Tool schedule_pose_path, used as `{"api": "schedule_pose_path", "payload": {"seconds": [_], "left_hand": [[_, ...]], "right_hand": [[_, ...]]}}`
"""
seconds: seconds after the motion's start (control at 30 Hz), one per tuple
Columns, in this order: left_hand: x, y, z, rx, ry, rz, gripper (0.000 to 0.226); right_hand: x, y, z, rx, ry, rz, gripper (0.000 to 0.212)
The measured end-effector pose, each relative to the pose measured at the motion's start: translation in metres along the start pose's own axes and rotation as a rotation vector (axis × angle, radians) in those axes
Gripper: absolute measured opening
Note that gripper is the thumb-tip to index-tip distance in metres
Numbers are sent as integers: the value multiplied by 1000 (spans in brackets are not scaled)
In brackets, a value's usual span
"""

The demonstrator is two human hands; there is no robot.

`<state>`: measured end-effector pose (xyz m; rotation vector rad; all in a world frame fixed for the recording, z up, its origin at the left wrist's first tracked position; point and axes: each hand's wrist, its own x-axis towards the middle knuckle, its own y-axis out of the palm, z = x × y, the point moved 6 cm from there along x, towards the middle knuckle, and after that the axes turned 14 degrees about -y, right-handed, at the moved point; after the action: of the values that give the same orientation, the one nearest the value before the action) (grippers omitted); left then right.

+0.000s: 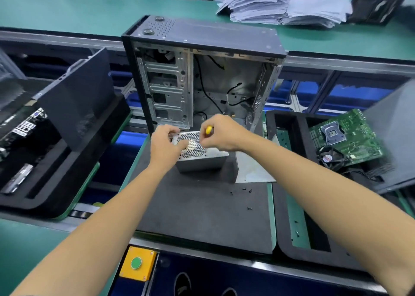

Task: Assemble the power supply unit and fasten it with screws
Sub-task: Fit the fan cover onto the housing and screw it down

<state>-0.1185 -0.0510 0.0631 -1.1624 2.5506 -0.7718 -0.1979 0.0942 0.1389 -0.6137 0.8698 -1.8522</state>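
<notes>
At far left we see a black foam tray [45, 183] holding a dark side panel [78, 98]. On the grey foam mat [202, 206] at centre, our left hand [165, 146] grips the left edge of the silver metal power supply unit with a honeycomb grille [197, 154], which sits just before the open black computer case [202, 75]. Our right hand [221, 138] holds a yellow-handled screwdriver [209, 129] over the unit. Small black screws [249, 190] lie scattered on the mat. Further right, a green motherboard [345, 136] rests in another tray.

Grey power supply unit [202, 156], mesh face up, lies before the open case [202, 77].
</notes>
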Motion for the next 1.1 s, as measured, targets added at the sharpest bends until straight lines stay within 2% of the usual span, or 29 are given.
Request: {"api": "schedule_pose_path", "payload": {"seconds": [0.17, 0.37, 0.6, 0.8, 0.97, 1.1], "left_hand": [[11, -4, 10, -157, -255, 193, 48], [19, -5, 22, -308, -371, 352, 36], [38, 3, 33, -445, -426, 508, 30], [47, 8, 33, -446, -424, 667, 32], [52, 8, 31, -451, -346, 715, 23], [53, 8, 36, -522, -374, 691, 16]], "right_hand": [[42, 10, 8, 3, -1, -75, 7], [77, 39, 11, -87, -6, -12, 9], [90, 42, -3, -138, 43, -4, 7], [93, 44, 5, -298, -33, 56, 10], [99, 49, 17, -582, -136, 127, 14], [98, 48, 16, -538, -122, 99, 12]]}}
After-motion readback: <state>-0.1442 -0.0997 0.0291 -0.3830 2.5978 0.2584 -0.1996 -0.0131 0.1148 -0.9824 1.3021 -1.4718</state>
